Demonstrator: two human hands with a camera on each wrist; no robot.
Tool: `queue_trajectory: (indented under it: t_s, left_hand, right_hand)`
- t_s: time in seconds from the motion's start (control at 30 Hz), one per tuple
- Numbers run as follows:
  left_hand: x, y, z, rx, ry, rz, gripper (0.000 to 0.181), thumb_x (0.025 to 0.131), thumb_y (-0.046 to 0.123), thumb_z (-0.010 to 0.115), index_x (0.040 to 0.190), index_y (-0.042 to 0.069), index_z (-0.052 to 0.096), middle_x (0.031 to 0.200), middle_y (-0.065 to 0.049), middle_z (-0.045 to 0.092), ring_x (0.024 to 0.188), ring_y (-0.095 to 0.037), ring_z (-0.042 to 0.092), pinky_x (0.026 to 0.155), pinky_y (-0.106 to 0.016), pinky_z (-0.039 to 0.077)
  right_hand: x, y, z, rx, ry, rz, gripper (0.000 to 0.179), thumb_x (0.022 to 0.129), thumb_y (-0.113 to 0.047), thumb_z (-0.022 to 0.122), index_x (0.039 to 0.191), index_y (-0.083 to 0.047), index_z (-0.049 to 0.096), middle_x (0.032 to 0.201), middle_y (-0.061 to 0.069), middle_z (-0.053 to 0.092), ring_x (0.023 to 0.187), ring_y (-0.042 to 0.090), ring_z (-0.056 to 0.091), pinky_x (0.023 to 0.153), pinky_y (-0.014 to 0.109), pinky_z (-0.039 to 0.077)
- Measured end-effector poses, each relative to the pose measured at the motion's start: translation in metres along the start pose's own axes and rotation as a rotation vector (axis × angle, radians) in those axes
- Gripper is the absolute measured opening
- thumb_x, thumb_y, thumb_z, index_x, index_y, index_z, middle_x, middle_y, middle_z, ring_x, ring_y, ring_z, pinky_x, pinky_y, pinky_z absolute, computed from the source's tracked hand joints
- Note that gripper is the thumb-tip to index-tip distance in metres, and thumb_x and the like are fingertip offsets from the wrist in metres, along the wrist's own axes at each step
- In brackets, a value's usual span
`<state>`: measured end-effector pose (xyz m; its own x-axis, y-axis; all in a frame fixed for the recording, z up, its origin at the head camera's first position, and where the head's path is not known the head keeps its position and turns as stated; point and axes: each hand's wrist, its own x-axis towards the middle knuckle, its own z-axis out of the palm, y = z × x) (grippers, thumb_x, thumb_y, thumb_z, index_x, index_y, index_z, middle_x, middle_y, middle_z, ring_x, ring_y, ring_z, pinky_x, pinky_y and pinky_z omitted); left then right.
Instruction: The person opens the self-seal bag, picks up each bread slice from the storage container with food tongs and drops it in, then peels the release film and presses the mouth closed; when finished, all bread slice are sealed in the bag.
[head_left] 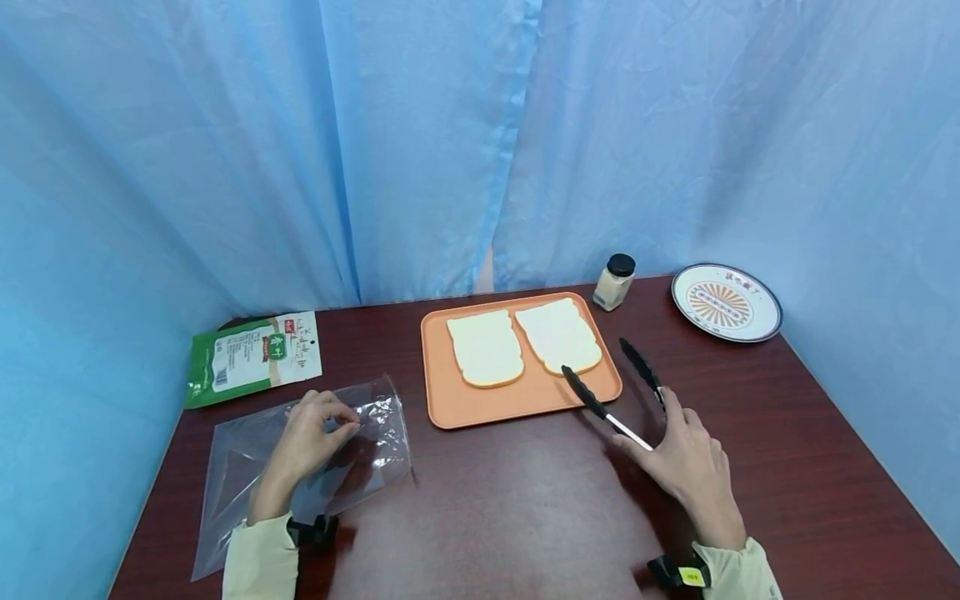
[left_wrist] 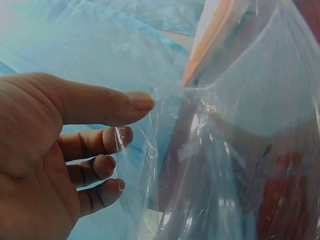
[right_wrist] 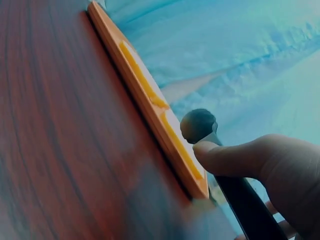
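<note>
My left hand [head_left: 309,437] pinches the edge of a clear plastic bag [head_left: 386,433] between thumb and fingers. The bag lies spread under that hand and wrist, and the left wrist view shows its film [left_wrist: 215,165] lifted and creased. In my right hand [head_left: 688,462] is a pair of tongs [head_left: 585,396] with black tips, its two arms spread apart. One tip overlaps the lower edge of the right bread slice [head_left: 561,335] in the head view; the other points past the tray's right side. A second bread slice [head_left: 487,346] lies beside it on the orange tray [head_left: 480,410].
A green and white food pouch [head_left: 255,357] lies at the back left. Behind the tray's right corner stands a small black-lidded jar [head_left: 613,287]. A patterned plate [head_left: 761,321] sits at the back right. Blue curtains [head_left: 435,150] enclose the brown table [head_left: 525,508].
</note>
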<state>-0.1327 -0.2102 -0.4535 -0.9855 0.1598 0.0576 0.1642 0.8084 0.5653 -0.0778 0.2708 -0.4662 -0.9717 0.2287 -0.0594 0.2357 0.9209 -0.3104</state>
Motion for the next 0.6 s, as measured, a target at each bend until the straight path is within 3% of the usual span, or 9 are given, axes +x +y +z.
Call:
queue_trajectory:
  t_s: [0.4,0.6]
  left_hand:
    - [0.0,0.001,0.0,0.003,-0.004,-0.014,0.004,0.085,0.005,0.076,0.089,0.004,0.078,0.087,-0.005,0.065,0.094,-0.023,0.051,0.086,-0.046,0.037]
    - [0.0,0.001,0.0,0.005,0.0,-0.007,0.004,0.085,0.005,0.076,0.088,0.005,0.079,0.087,-0.005,0.066,0.094,-0.023,0.051,0.085,-0.045,0.037]
  right_hand:
    - [-0.002,-0.034,0.0,-0.013,-0.018,0.022,0.107,0.08,-0.067,0.069,0.154,-0.004,0.026,0.129,0.034,0.054,0.083,0.052,0.063,0.07,0.062,0.051]
    - [0.001,-0.049,0.001,-0.032,-0.02,0.048,0.108,0.08,-0.066,0.069,0.154,0.0,0.026,0.128,0.037,0.053,0.076,0.05,0.062,0.064,0.058,0.051]
